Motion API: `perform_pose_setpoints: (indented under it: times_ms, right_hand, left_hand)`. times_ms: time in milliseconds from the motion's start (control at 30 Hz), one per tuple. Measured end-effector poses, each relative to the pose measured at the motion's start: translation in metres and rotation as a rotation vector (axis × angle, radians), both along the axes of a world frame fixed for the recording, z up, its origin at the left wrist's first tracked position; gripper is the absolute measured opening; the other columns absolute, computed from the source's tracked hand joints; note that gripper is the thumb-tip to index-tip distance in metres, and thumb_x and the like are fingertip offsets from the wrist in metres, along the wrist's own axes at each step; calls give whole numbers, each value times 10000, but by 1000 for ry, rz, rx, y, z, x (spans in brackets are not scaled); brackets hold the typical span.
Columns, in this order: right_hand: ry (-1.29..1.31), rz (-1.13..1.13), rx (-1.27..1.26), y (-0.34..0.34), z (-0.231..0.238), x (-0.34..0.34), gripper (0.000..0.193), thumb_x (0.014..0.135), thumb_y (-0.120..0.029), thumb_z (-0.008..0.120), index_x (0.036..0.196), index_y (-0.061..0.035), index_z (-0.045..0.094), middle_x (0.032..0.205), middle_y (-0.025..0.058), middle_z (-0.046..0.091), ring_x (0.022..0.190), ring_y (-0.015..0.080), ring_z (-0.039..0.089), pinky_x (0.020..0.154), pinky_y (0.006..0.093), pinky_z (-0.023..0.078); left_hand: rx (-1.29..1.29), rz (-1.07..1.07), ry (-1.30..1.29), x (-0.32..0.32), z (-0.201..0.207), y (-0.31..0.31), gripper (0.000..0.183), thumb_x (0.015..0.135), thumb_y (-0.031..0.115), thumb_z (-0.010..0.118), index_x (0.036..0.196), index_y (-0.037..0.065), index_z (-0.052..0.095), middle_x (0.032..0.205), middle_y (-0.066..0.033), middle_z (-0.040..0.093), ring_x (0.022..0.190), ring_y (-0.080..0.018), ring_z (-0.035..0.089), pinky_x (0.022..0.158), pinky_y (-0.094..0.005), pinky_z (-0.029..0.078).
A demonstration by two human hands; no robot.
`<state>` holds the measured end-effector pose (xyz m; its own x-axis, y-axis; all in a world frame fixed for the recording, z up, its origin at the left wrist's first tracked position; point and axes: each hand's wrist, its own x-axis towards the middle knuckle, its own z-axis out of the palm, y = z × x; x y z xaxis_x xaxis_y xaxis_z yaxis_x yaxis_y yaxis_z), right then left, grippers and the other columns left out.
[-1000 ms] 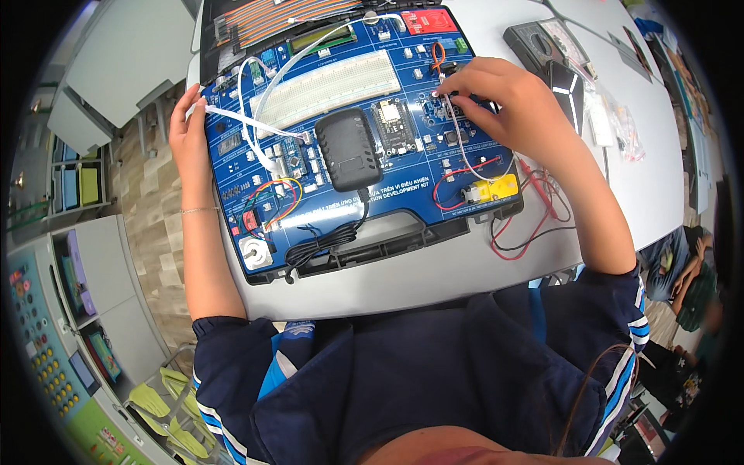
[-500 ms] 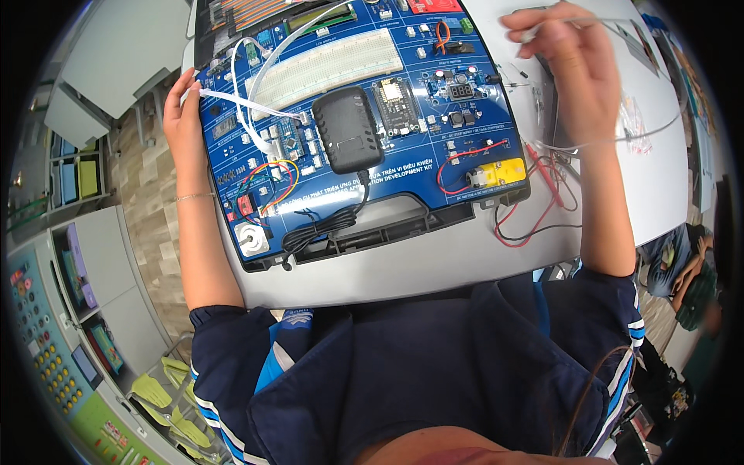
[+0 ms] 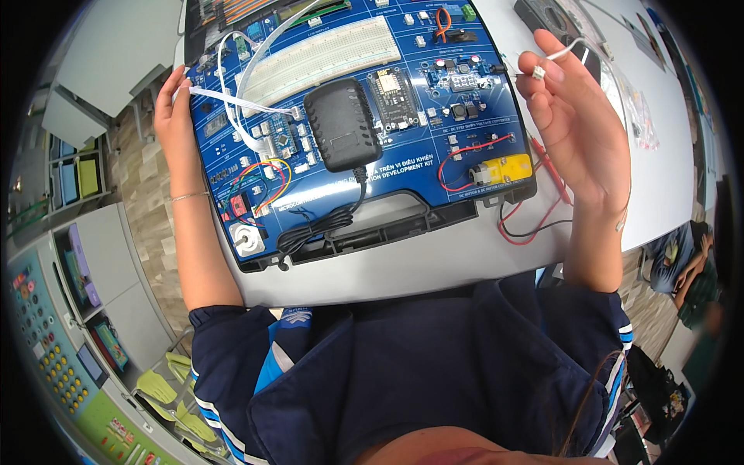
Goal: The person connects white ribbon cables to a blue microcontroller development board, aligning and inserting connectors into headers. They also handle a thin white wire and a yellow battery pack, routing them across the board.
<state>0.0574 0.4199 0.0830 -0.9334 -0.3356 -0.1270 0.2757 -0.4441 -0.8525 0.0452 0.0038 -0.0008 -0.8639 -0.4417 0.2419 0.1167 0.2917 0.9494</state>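
Observation:
In my right hand point(image 3: 585, 128), a small white plug point(image 3: 538, 73) on a thin white cable point(image 3: 570, 48) is pinched between thumb and fingertips. The cable loops behind the hand, and a light end hangs beside the wrist. My left hand point(image 3: 177, 112) is at the left edge of a blue electronics kit board point(image 3: 403, 174), its thumb and fingers closed on a flat white cable point(image 3: 225, 98). That cable leads to a small blue controller module point(image 3: 285, 139). A black power adapter point(image 3: 341, 124) lies across the board, right of the module.
A white breadboard point(image 3: 325, 58) spans the upper board. A yellow gear motor point(image 3: 502, 171) sits at its lower right corner. Beside the kit lie red and black leads point(image 3: 535, 225) and a dark multimeter point(image 3: 542, 17). A seated person point(image 3: 686, 267) is at far right.
My right hand has turned palm-up and shifted slightly down, bringing the white plug into clear view. The board appears slightly shifted left. My left hand stays at its edge.

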Motion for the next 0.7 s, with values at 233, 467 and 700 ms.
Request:
perform_pose_setpoints:
  times_ms: [233,467,700]
  right_hand:
    - [-95,52,-226,7,-22,-5,369,888,-44,533,1220,56,405,1064,179,566,917,164,611,821,228,521]
    - [-99,79,-283,15,-31,-8,404,902,-61,515,1262,76,391,1069,150,571,930,165,606,836,226,515]
    - [-205,30,-211,18,-34,-4,358,896,-43,522,1232,64,456,1050,141,599,933,178,616,842,233,520]
  left_hand:
    - [-15,29,-9,1,2,4,317,898,112,542,1192,-5,554,1174,-69,579,982,-75,545,861,-208,423]
    - [-39,31,-17,0,1,-4,312,889,108,547,1181,0,565,1156,-71,590,981,-87,547,861,-217,421]
    - [-36,73,-63,6,4,1,307,891,115,551,1176,3,571,1125,-53,595,939,-67,548,823,-201,431]
